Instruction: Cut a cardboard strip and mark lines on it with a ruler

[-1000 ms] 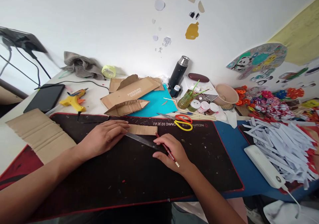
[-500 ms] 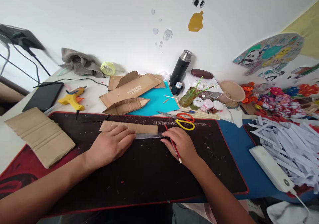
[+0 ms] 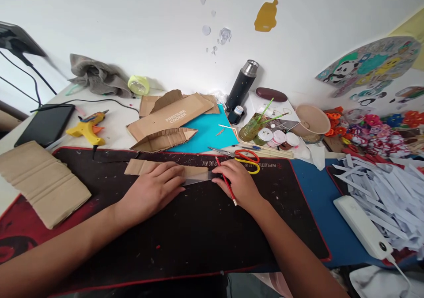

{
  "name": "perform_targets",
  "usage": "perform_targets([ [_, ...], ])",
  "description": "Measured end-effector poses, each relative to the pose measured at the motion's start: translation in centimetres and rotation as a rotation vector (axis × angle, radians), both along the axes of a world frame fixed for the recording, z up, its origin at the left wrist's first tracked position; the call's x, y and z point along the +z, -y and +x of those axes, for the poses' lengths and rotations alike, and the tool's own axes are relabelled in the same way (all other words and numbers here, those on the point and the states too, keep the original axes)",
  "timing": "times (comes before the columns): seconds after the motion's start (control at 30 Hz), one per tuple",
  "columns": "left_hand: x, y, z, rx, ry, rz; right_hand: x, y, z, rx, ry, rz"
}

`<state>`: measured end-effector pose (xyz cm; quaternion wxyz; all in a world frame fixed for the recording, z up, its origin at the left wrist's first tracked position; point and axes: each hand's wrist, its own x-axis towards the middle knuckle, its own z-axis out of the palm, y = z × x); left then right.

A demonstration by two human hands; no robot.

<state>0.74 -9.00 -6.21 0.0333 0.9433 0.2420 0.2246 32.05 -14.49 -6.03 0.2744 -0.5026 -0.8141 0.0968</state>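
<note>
A narrow brown cardboard strip (image 3: 134,167) lies on the dark mat. Across its near side rests a clear ruler (image 3: 196,179). My left hand (image 3: 152,190) covers the middle of both, its fingers over the strip and its thumb on the near side, gripping the ruler. A red pencil (image 3: 228,186) slants through my right hand (image 3: 239,181), tip pointing away and eraser end towards me. Thumb and forefinger of that hand also touch the ruler's right end. Just beyond it lie scissors (image 3: 247,161) with red and yellow handles, partly hidden by the hand.
Cut cardboard (image 3: 43,183) lies at the left, near a yellow glue gun (image 3: 86,129). More cardboard (image 3: 172,115) rests on a blue sheet (image 3: 207,132) at the back. A black flask (image 3: 242,84), paint jars (image 3: 265,136), paper strips (image 3: 380,201) and a white power bank (image 3: 361,227) are farther right.
The ruler has shifted away from me and now overlaps the strip's near side at a slight tilt. My left hand has moved slightly right along the strip. The view has shifted a little.
</note>
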Motion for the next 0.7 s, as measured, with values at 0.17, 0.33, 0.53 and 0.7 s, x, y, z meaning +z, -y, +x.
perform_targets([
  [0.17,-0.4,-0.9,-1.0,0.016,0.066,-0.242,-0.1,0.2,-0.2,0.009,-0.006,-0.007],
  [0.33,-0.2,-1.3,-1.8,-0.031,0.1,-0.314,0.1,0.5,-0.7,0.048,-0.014,-0.013],
  [0.53,0.1,-0.6,-2.4,-0.042,0.095,-0.203,-0.1,0.5,-0.8,0.067,-0.022,0.006],
  [0.7,1.1,1.7,-1.2,0.072,0.06,-0.003,0.1,0.1,-0.5,0.089,-0.017,-0.018],
])
